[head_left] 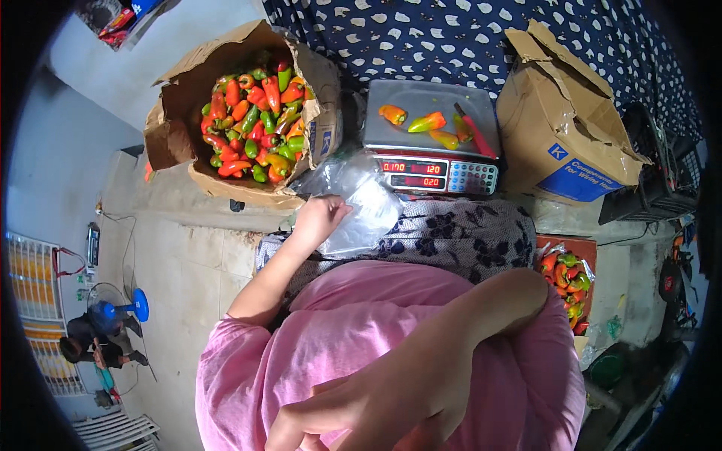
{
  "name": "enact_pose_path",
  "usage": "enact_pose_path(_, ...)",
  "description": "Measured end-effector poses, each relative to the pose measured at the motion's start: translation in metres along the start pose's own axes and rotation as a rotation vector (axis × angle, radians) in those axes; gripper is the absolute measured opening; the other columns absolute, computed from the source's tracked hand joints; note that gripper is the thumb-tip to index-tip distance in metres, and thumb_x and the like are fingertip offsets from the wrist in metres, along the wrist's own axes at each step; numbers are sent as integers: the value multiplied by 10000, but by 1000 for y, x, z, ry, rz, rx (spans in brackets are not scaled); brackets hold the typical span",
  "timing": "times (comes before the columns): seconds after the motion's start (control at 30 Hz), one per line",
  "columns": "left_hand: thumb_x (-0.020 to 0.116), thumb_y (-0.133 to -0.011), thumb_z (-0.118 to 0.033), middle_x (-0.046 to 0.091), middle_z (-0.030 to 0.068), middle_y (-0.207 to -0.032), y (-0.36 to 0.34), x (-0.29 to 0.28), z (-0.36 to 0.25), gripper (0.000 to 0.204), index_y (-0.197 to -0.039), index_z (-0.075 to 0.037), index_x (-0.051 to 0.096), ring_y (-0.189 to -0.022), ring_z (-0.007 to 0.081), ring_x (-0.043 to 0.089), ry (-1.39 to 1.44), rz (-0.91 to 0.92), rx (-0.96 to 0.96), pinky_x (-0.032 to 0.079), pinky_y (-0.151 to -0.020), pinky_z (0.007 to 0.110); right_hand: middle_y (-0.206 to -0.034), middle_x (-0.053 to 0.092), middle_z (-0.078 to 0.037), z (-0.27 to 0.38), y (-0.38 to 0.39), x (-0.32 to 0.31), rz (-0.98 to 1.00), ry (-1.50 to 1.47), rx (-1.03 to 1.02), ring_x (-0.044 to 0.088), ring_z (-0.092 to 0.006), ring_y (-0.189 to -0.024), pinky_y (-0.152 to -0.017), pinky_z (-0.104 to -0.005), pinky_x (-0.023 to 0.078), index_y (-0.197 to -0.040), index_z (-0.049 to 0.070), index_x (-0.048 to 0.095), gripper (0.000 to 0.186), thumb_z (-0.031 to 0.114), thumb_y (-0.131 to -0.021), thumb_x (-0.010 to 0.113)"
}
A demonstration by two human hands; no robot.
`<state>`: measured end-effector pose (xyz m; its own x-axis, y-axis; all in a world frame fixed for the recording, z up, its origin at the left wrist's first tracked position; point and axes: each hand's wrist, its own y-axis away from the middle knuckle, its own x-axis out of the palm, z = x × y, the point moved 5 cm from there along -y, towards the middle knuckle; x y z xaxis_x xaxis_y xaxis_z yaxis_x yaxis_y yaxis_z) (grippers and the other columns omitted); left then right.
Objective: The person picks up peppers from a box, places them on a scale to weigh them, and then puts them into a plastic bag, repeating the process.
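Note:
My left hand [322, 222] is closed on a clear plastic bag [365, 214], gathered at its left side over my lap. In front of it, a digital scale [387, 139] carries a few orange and yellow-green peppers [427, 122] and a slim red, knife-like tool [475, 131]. To the left, a torn cardboard box [218, 184] is full of red, orange and green peppers [256, 124]. My right hand [376, 402] is raised in front of my chest, close to the camera. Its fingers are bent and apart, partly cut off by the lower edge, with nothing seen in them.
Another cardboard box [556, 143] stands right of the scale, beside a black crate [654, 180]. More peppers [568, 282] sit in a container by my right side. Far left are a person [101, 346] and a blue fan [139, 304]. Patterned cloth [459, 233] covers my lap.

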<state>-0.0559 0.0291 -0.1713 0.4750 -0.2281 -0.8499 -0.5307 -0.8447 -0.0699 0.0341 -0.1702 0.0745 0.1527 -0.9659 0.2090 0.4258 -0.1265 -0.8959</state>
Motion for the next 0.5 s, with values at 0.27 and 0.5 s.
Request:
enact_pose_path(0.27, 634, -849, -84, 667, 99, -940, 7, 21, 2, 246, -1084, -20, 606, -859, 168, 635, 259, -62, 302, 478, -818, 313, -1149, 521, -149, 16, 118, -154, -363, 1539, 925, 619, -355, -925, -776, -432, 515, -1230, 71, 434, 638, 59, -645, 689)
enact_pose_path(0.5, 704, -807, -157, 516, 155, -1215, 4, 84, 25, 425, -1189, -89, 529, -1164, 271, 487, 578, 46, 197, 405, -924, 390, -983, 641, -121, -10, 297, -229, -603, 1704, 1714, 641, -306, -894, -726, -434, 512, -954, 76, 659, 190, 166, -789, 639)
